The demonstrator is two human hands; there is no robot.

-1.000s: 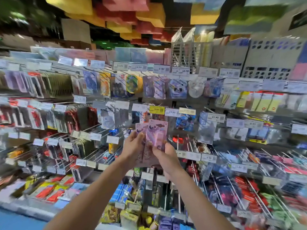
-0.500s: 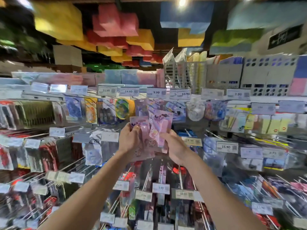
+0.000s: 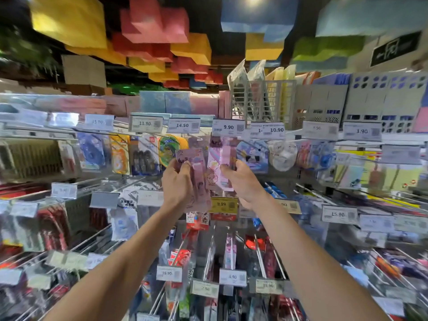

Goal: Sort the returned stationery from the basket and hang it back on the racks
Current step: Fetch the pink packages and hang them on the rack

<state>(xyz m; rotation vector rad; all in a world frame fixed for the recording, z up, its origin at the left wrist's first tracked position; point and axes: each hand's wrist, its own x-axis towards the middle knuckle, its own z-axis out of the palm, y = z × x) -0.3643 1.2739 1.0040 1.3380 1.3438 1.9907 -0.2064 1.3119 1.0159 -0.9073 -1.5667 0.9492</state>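
Both my hands are raised in front of the top row of the peg racks. My left hand grips a pink-purple carded stationery pack by its left edge. My right hand pinches a second pink carded pack, tall and narrow, with cartoon figures on it. The second pack's top reaches just under the 9.90 price tag. The two packs are side by side and partly overlap. The basket is out of view.
Peg hooks with price tags fill the wall on all sides; hanging packs crowd the rows. A yellow 9.99 tag sits right below my hands. Grey file holders stand on the top shelf. Metal hooks jut toward me at lower levels.
My view and both hands have risen from the middle rows to the top row. The right hand's pack has separated from the left one and moved up toward the 9.90 tag.
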